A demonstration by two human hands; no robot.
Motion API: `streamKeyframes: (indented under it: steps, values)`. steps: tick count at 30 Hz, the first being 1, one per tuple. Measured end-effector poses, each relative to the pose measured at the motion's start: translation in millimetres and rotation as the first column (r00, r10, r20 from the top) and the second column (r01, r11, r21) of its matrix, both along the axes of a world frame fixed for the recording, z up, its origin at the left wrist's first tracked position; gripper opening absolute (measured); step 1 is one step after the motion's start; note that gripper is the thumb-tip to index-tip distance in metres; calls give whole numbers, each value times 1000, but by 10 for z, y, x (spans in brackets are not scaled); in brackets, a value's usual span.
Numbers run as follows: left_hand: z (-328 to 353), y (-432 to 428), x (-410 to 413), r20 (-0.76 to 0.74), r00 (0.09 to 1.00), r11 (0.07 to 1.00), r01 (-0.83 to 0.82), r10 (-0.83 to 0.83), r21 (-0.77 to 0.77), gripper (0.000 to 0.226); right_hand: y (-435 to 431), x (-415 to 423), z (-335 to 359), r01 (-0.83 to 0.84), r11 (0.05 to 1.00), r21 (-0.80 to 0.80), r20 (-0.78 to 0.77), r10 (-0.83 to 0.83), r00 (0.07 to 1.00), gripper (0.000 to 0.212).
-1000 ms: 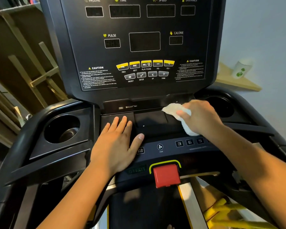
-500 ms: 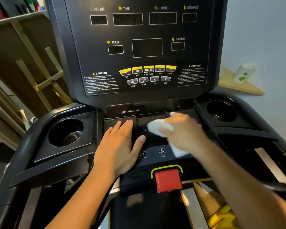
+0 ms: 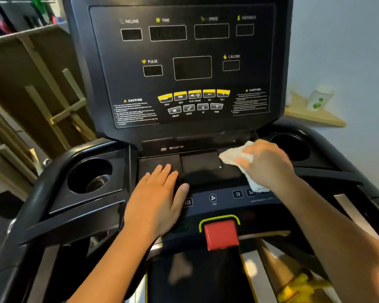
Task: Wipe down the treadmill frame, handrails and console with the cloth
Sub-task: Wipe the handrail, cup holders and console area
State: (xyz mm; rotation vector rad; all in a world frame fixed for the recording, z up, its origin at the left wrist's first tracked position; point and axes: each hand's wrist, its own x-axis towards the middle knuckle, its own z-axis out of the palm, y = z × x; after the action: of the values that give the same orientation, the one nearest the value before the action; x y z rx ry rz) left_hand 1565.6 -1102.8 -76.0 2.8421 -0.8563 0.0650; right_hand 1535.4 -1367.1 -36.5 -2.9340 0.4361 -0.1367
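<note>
Gripping a crumpled white cloth (image 3: 233, 157), your right hand (image 3: 266, 164) sits at the right of centre in the frame, its fingers (image 3: 245, 161) curled over the bunched fabric so that one end pokes out toward the upper left and another hangs out below the wrist. The cloth is pressed on the flat black shelf of the treadmill's console (image 3: 202, 169), at that shelf's right end, just beside the round black cup holder on the right (image 3: 293, 145).

Your left hand (image 3: 158, 197) lies flat on the left part of the same shelf, palm down, fingers straight and close together, thumb spread toward the centre; it holds nothing. The two hands are apart, with a bare stretch of shelf between them.

Below the hands runs a row of buttons with a fan symbol (image 3: 212, 197), and under that a red rectangular stop key in a yellow-green surround (image 3: 221, 234). Left of your flat hand is the second round cup holder (image 3: 90, 176). Above the shelf rises the upright black display panel (image 3: 179, 68), its windows dark, with yellow buttons in a row. At the upper right of the frame a white cup with green marks (image 3: 319, 99) stands on a pale wooden corner shelf (image 3: 315, 118).
</note>
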Motion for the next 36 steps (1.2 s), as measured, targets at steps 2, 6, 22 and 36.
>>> streamKeyframes:
  steps: [2, 6, 22, 36]
  values:
    - [0, 2, -7, -9, 1000, 999, -17, 17, -52, 79, 154, 28, -111, 28, 999, 28, 13, -29, 1000, 36]
    - [15, 4, -13, 3, 1000, 988, -25, 26, -149, 65, 663, 67, -240, -160, 987, -21, 63, 161, 985, 25]
    - [-13, 16, 6, 62, 997, 966, -29, 46, -259, 65, 766, -92, -64, -273, 960, -54, 166, 278, 946, 8]
    - [-52, -7, 39, 29, 992, 992, -121, 122, -46, 69, 86, -265, 42, -164, 986, 42, 155, 156, 975, 13]
